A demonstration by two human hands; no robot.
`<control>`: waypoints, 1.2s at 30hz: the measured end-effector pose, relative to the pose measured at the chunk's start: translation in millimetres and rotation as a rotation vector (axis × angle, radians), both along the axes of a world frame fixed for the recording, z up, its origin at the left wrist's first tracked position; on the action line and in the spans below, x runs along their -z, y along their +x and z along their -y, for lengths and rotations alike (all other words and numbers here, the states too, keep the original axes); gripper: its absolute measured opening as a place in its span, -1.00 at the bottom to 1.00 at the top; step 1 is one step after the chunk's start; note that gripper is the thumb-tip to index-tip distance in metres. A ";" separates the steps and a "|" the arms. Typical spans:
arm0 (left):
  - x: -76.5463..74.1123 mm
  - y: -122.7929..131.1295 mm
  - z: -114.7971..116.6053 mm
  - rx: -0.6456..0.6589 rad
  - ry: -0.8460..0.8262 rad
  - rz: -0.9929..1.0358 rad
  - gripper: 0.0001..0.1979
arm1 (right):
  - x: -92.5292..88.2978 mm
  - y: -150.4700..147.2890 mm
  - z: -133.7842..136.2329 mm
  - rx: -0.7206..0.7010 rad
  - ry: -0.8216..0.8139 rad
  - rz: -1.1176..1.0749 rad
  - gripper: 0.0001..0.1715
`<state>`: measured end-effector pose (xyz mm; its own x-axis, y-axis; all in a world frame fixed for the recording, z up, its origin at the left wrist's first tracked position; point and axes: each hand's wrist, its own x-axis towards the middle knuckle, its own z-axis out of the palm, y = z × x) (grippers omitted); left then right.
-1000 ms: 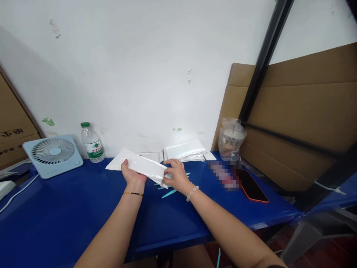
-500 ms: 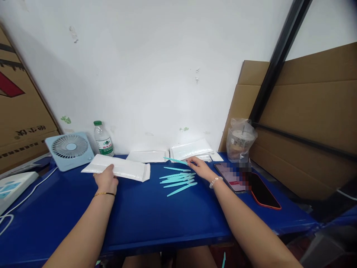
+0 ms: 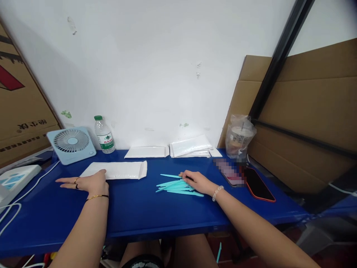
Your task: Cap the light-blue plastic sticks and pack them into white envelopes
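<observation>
A white padded envelope (image 3: pixel 122 170) lies on the blue table, its flap end pointing right. My left hand (image 3: pixel 93 182) rests on its near left part, fingers stretched out to the left. Right of the envelope is a loose pile of slim turquoise plastic sticks (image 3: pixel 178 187), tapered like eyebrow razors. Over the pile's upper right side, my right hand (image 3: pixel 195 181) has its fingers curled, closed at the end of one turquoise stick (image 3: pixel 170 175). Its fingertips are partly hidden.
Against the wall lie another white envelope (image 3: pixel 147 152) and an envelope stack (image 3: pixel 191 146). A fan (image 3: pixel 71 144) and water bottle (image 3: pixel 105 136) stand left. Two phones (image 3: pixel 259 185) and a bagged drink cup (image 3: pixel 240 139) are right. One turquoise stick (image 3: pixel 219 252) shows below the table edge.
The white envelope has gone from my left hand's grip to lying on the table, and that hand's fingers have spread. My right hand has come down and nearer, and the sticks are bunched closer together.
</observation>
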<state>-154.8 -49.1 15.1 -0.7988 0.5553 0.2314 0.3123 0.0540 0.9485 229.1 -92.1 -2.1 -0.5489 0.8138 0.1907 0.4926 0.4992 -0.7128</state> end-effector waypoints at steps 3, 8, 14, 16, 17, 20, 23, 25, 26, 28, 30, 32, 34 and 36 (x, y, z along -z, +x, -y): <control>8.7 -4.9 8.9 -0.274 0.077 0.028 0.16 | -0.3 -4.1 12.7 0.022 0.011 -0.017 -0.83; 2.7 30.8 13.7 0.065 0.223 -0.339 -0.47 | -15.2 -8.6 -6.8 0.170 0.243 0.001 -0.84; -15.4 129.5 -6.1 1.177 -0.042 -0.730 -0.68 | -27.6 -13.5 -50.1 0.234 0.373 0.026 -0.86; -12.8 144.8 -19.0 1.224 -0.096 -0.815 -0.74 | -20.1 -10.9 -57.6 0.243 0.359 0.012 -0.86; -9.8 147.6 -25.9 1.216 -0.113 -0.837 -0.75 | -15.0 -8.2 -60.5 0.254 0.340 0.014 -0.86; 2.7 144.5 -43.8 1.162 -0.183 -0.844 -0.75 | -0.4 3.6 -66.4 0.302 0.238 0.055 -0.85; 14.0 138.4 -50.7 1.161 -0.240 -0.851 -0.77 | 4.0 13.6 -67.4 0.289 0.163 0.139 -0.85; 17.1 137.8 -48.3 1.155 -0.206 -0.858 -0.76 | 0.4 16.7 -63.8 0.266 0.173 0.177 -0.83; 17.1 138.5 -45.6 1.152 -0.176 -0.859 -0.74 | -2.4 17.4 -60.8 0.259 0.178 0.181 -0.81; 15.1 141.2 -38.9 1.192 -0.131 -0.858 -0.73 | -7.8 17.8 -53.6 0.215 0.147 0.190 -0.78; 12.5 144.6 -32.6 1.309 -0.107 -0.882 -0.76 | -10.6 17.3 -47.2 0.148 0.076 0.220 -0.75; 11.1 147.7 -28.9 1.414 -0.114 -0.915 -0.77 | -10.2 15.9 -44.0 0.098 0.013 0.248 -0.74; 11.1 149.5 -28.6 1.446 -0.146 -0.932 -0.81 | -7.8 14.1 -44.4 0.088 -0.008 0.235 -0.75; 11.2 148.6 -31.1 1.426 -0.188 -0.924 -0.83 | -5.2 13.3 -47.3 0.092 0.012 0.195 -0.77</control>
<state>-6.3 -18.0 3.9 0.6686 0.7283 0.1501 0.6088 -0.6520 0.4519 242.4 -44.7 3.2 -0.4996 0.8607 0.0980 0.6649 0.4535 -0.5935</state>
